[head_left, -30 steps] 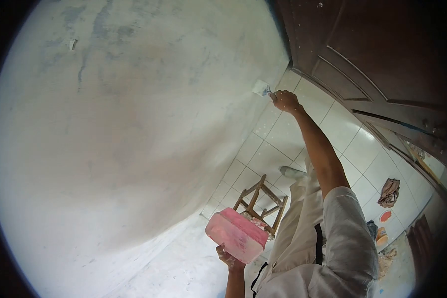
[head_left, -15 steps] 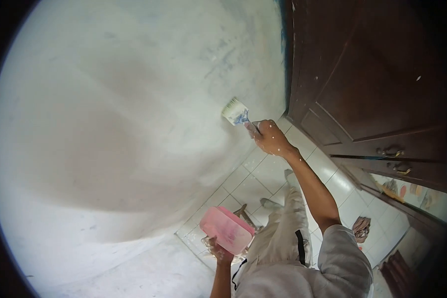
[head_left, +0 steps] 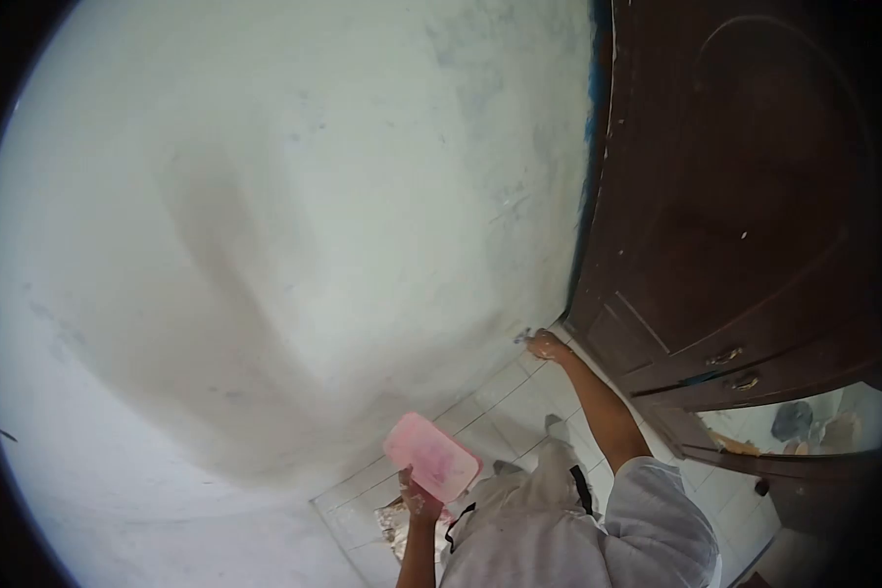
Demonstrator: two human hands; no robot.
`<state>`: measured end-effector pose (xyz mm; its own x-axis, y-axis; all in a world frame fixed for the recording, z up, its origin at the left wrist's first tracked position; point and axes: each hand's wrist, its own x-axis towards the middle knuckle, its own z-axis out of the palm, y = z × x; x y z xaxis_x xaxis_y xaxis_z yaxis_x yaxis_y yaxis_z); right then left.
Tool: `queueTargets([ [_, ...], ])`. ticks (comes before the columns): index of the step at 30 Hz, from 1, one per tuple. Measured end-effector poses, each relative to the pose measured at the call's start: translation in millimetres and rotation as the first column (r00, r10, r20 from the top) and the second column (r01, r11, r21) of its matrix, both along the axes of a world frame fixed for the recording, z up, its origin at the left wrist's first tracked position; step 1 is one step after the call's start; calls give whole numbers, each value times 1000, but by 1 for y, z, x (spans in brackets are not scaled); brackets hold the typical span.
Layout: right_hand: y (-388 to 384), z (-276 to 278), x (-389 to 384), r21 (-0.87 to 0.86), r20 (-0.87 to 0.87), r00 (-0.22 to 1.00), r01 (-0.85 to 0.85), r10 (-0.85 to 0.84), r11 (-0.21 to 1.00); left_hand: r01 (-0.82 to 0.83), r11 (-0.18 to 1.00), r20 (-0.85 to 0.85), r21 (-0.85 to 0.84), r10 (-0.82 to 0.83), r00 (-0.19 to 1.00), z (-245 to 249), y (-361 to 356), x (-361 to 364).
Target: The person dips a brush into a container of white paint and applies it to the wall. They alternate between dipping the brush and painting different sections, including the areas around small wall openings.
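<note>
Low on the white-smeared wall (head_left: pixel 363 225), close to the corner by the dark cabinet, my right hand (head_left: pixel 547 346) is closed around the handle of a paintbrush (head_left: pixel 523 336). The brush is small in view and its bristles, against the wall, are hard to make out. Down in front of my body, my left hand (head_left: pixel 420 498) grips a pink plastic tub (head_left: pixel 399 444) by its near side. The tub is tilted so its inside shows, smeared with whitish paint. White spatter marks the left hand.
A dark brown wooden cabinet (head_left: pixel 725 225) with metal drawer handles (head_left: pixel 725 357) stands at the right, beside a strip of blue along the wall edge. White floor tiles (head_left: pixel 500 421) lie below. A crumpled paint-stained sheet (head_left: pixel 395 529) is on the floor near my left hand.
My right hand has carried the brush down and to the right along the wall, toward the cabinet corner. The view has shifted; the left hand still holds the tub.
</note>
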<state>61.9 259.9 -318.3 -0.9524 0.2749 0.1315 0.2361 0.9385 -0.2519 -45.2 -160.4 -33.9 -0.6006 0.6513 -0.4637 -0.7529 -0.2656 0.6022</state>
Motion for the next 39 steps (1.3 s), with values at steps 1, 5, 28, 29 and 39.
queueTargets([
  [1,-5,60,-1,-418,40,954,285,-296,863,-1,1000,8,31,0,1000,-5,0,-1],
  [5,-13,364,-31,-829,194,824,427,-532,360,-3,990,39,141,-2,999,1,0,-3],
  [28,-10,411,-17,-747,160,861,426,-484,511,41,979,-29,198,-36,999,-3,-17,-8],
  [29,4,459,-17,-807,64,932,258,-356,532,45,979,2,200,-46,999,-2,-18,-8],
  [39,-26,720,-27,-660,-441,611,276,-657,699,74,963,36,261,-86,996,-16,-16,-11],
])
